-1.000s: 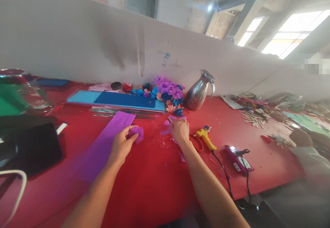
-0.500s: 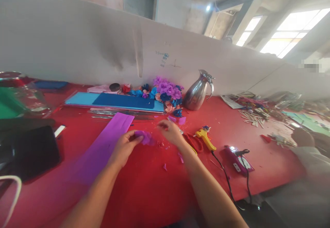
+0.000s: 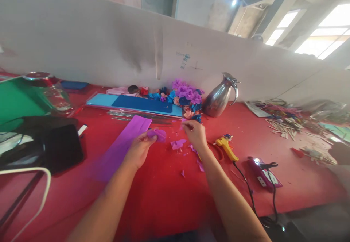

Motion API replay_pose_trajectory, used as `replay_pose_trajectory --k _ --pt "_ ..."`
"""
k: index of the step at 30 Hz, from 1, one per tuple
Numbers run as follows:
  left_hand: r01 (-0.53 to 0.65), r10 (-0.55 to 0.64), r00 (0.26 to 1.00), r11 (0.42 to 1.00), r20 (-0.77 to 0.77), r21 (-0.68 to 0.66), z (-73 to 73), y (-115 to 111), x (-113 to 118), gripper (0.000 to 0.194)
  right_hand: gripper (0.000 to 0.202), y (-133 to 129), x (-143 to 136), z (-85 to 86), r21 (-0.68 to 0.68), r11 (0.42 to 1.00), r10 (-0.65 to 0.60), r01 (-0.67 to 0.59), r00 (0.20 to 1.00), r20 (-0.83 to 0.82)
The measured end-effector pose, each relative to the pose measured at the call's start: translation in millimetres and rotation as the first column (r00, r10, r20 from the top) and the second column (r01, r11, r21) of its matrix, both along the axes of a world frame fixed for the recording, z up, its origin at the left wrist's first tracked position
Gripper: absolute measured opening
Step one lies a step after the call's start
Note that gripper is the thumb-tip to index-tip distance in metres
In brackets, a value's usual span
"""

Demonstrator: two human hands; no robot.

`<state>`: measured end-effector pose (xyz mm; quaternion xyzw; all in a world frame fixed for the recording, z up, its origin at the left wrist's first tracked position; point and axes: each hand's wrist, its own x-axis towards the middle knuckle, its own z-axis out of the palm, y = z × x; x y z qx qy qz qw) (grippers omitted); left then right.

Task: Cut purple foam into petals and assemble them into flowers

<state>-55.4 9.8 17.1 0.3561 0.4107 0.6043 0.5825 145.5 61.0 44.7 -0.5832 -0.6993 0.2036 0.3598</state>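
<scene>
My left hand (image 3: pixel 139 149) pinches a small stack of purple paper petals (image 3: pixel 159 135) between thumb and fingers. To its right, my right hand (image 3: pixel 195 132) has its fingertips closed on a small purple paper piece (image 3: pixel 183 123), mostly hidden. Between and below the hands, a purple paper scrap (image 3: pixel 177 144) lies on the red table (image 3: pixel 164 191) among smaller bits. A folded purple paper strip (image 3: pixel 124 141) lies beside my left hand. Red-handled scissors (image 3: pixel 218 153) are partly hidden behind my right forearm.
A yellow glue gun (image 3: pixel 226 148) is corded near a purple power strip (image 3: pixel 264 174). Behind stand a metal jug (image 3: pixel 220 98) and paper flowers (image 3: pixel 187 92). Blue paper sheets (image 3: pixel 142 104) lie at the back; a dark tablet-like object (image 3: pixel 62 149) is at left.
The view has turned slightly left. My right fingers have closed near the purple scraps, and a purple scrap now lies on the table between my hands. My left hand keeps its petals.
</scene>
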Motion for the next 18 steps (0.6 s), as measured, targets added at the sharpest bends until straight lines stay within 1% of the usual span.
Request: replay_pose_trajectory --k 1,2,3,4,5,8,12,14,16,18 --pt "0.017 -0.017 1.0 1.0 0.018 0.0 -0.4 -0.5 0.2 0.024 0.021 -5.9 -10.0 -0.3 -0.019 0.991 0.131 -0.135 0.983 -0.128" --pt "0.035 -0.035 0.999 0.999 0.037 -0.005 -0.6 -1.2 0.5 0.024 0.019 -11.6 -19.2 -1.4 -0.029 0.966 0.243 -0.257 0.939 -0.243" --pt "0.052 -0.051 0.997 0.999 0.055 -0.012 -0.5 -2.1 1.0 0.025 0.017 -16.9 -27.1 -3.0 -0.027 0.938 0.317 -0.346 0.886 -0.337" --pt "0.064 -0.062 0.996 0.998 0.067 -0.02 0.0 -3.1 1.5 0.027 0.016 -21.4 -33.6 -5.2 -0.022 0.915 0.361 -0.402 0.842 -0.4" --pt "0.067 -0.065 0.995 0.997 0.074 -0.03 0.7 -4.1 1.9 0.029 0.015 -24.8 -38.7 -7.6 -0.015 0.901 0.382 -0.433 0.811 -0.444" --pt "0.037 -0.033 0.996 0.998 0.077 -0.059 4.0 -7.3 2.5 0.035 0.011 -28.9 -46.7 -14.5 -0.016 0.895 0.373 -0.447 0.765 -0.525" --pt "0.005 0.001 0.996 0.998 0.086 -0.065 5.8 -8.9 2.9 0.033 0.011 -28.4 -48.5 -19.0 -0.059 0.896 0.311 -0.44 0.718 -0.623" --pt "-0.007 0.015 0.995 0.997 0.1 -0.075 4.3 -8.8 4.5 0.033 0.015 -29.0 -49.2 -19.4 -0.061 0.887 0.296 -0.458 0.665 -0.685" --pt "0.004 0.007 0.994 0.995 0.109 -0.096 2.2 -9.4 7.4 0.035 0.023 -30.5 -50.1 -19.5 -0.043 0.87 0.309 -0.491 0.612 -0.728" --pt "0.036 -0.025 0.995 0.993 0.096 -0.11 0.8 -11.1 10.2 0.036 0.027 -32.3 -50.6 -20.7 -0.018 0.863 0.331 -0.506 0.59 -0.737"
